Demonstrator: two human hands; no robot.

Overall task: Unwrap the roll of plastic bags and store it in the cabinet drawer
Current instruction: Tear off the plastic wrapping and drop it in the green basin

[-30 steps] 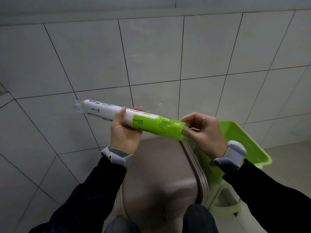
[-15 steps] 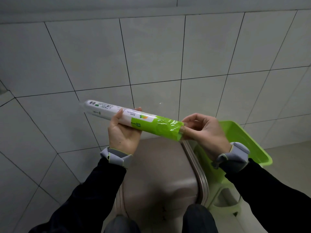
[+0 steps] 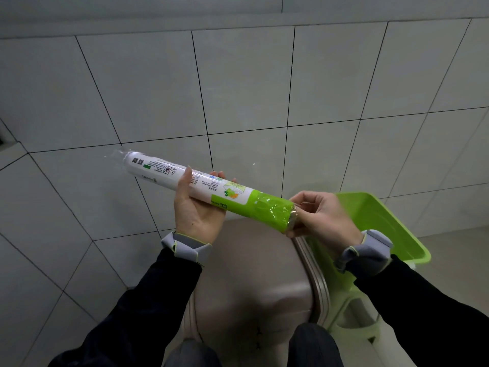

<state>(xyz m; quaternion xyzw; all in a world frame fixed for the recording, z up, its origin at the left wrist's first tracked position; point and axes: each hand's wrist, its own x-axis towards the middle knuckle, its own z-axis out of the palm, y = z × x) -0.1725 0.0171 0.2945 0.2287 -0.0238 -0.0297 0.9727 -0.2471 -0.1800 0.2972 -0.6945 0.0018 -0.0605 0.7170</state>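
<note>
In the head view, your only one, you have the roll of plastic bags (image 3: 209,190) held up in the middle of the frame, in front of the tiled wall (image 3: 238,88). It is still inside its clear wrapper. Its long axis runs from the centre left, where the twisted film end pokes out past the white part, down to the centre right, where the green end sits.

Your left hand (image 3: 197,207) cradles the roll from below at about its middle. The thumb lies over the near side and the fingertips curl up over the far edge, so it is a firm wrap-around hold. Your right hand (image 3: 321,217) is at the green end, fingers bent and gathered round the end face, pinching at the film there (whether you have a loose edge or only the cap of the wrapper is too small to tell).

That end is what the next move depends on. The right hand is the one already at it, while the far left tip lies well beyond either hand. I judge that the film should peel along the roll's length, toward the upper left, with the left hand steadying.

Below your hands sits a beige rounded case (image 3: 254,274), and just beside it at the lower right is a green plastic bin (image 3: 391,229). No cabinet drawer shows in this view.
</note>
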